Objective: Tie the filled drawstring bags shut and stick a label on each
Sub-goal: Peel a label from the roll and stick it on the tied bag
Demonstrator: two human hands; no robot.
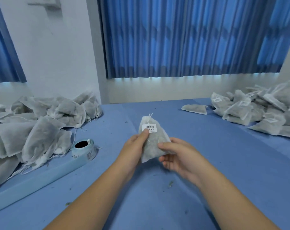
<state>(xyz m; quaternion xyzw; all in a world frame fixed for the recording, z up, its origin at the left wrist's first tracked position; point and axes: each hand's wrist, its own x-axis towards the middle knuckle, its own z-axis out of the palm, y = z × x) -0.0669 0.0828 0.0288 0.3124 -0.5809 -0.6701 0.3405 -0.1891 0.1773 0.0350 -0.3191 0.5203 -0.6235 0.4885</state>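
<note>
A person held one filled drawstring bag (153, 144) in both hands above the middle of a blue-covered desk (215, 171). The bag was thin white fabric, with greyish-green dried matter showing through. Its long axis ran upward and away from the person, with the tied neck and a short cord end at the far top and the wider base nearest the wrists. A white barcode label (149, 128) sat across the upper front.

The left hand (134, 149) gripped the bag's left side, its thumb pressing the label's lower left corner. The right hand (175, 155) curled round the lower right side, thumb on the front.

On the desk to the left lay a heap of unlabelled bags (33, 127), with a label roll (83, 149) just beside it. To the far right lay a heap of labelled bags (257, 110).
</note>
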